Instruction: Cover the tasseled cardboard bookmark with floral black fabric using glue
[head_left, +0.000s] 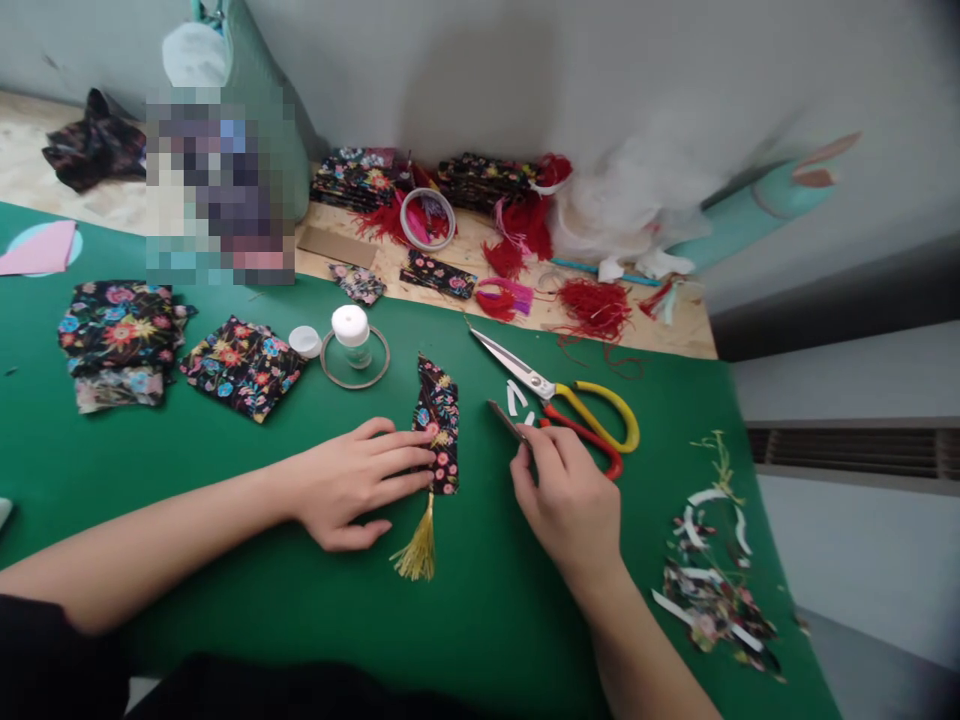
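My left hand (pixel 356 480) lies flat with its fingers stretched out, fingertips pressing on the left edge of a narrow black floral fabric piece (pixel 446 425). The fabric's top end is cut at a slant, and a gold tassel (pixel 420 545) hangs from its lower end. To the right, my right hand (pixel 566 490) is closed around a slim, pointed metal tool (pixel 506 421), whose exact kind I cannot make out. Its tip points toward the fabric without touching it. Just beyond that hand lie scissors (pixel 536 380) with yellow and red handles, blades apart from the fabric, and small white strips (pixel 512 398).
A white-capped bottle (pixel 351 325) stands inside a ring (pixel 324 372), left of the scissors. Floral fabric stacks (pixel 116 325) lie at left. Scraps (pixel 712 600) cover the right edge of the green mat (pixel 495 620). Red tassels (pixel 596 308) line the back ledge.
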